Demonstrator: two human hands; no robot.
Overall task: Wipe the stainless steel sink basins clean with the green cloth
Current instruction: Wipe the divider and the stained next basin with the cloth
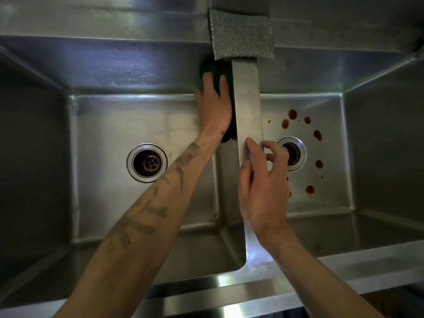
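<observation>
Your left hand (pixel 214 104), fingers flat, presses the green cloth (pixel 207 70) against the divider (pixel 246 92) wall at the far right corner of the left basin (pixel 114 125), while your right hand (pixel 261 187) rests loose-fingered, holding nothing, on the divider's top beside the brown-spotted right basin (pixel 325 203).

Stainless double sink (pixel 229 292): a flat-topped divider (pixel 247 99) separates its two basins. A grey sponge (pixel 242 35) lies on the back ledge at the divider's far end, overhanging it. A green cloth (pixel 212 70) sits against the divider's left wall, at the far corner. Right of the divider, red-brown spots (pixel 317 134) are scattered on the basin floor around a drain (pixel 294 153). Left of the divider is a second drain (pixel 147 162), with brownish residue (pixel 215 220) at the divider's near foot.
</observation>
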